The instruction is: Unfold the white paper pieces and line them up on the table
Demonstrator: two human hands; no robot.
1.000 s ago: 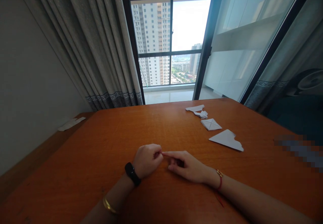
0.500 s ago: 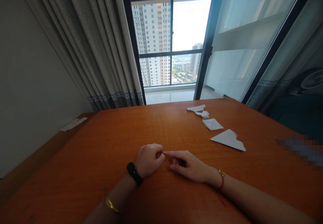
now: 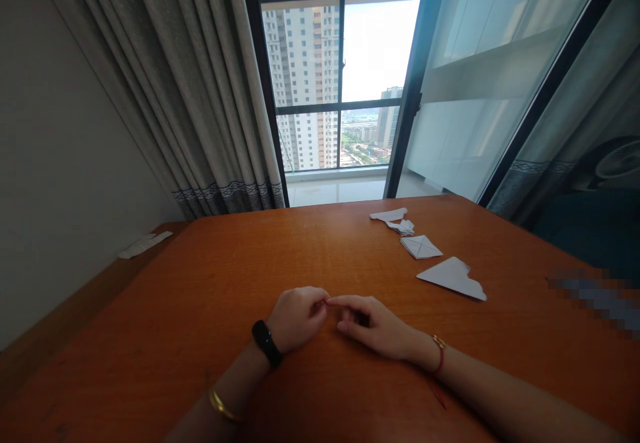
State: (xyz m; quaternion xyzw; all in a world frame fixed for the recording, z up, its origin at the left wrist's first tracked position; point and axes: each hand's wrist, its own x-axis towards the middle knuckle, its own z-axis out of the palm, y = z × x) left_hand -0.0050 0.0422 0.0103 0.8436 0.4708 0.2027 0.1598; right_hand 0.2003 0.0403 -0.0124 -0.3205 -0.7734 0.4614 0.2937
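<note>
My left hand [image 3: 300,316] rests on the orange-brown wooden table [image 3: 240,263], loosely curled, with a dark hollow between thumb and fingers and nothing visible in it. My right hand [image 3: 377,326] lies to its right, index finger stretched out and thumb apart, holding nothing. The two hands meet at the fingertips. Beyond my right hand is a white folded paper with a ragged edge [image 3: 454,278]. Farther back lie a small square of folded paper [image 3: 421,247], a crumpled paper piece [image 3: 402,227] and a narrow torn strip [image 3: 389,215].
A white paper scrap [image 3: 146,244] lies on a ledge by the left wall. Grey curtains [image 3: 200,96] hang behind the table, beside a window [image 3: 343,105]. At far right is a fan [image 3: 617,163]; a pixelated patch covers something on the table's right side.
The fingers of my left hand have shifted slightly to the right against my right index fingertip. The papers have stayed in place.
</note>
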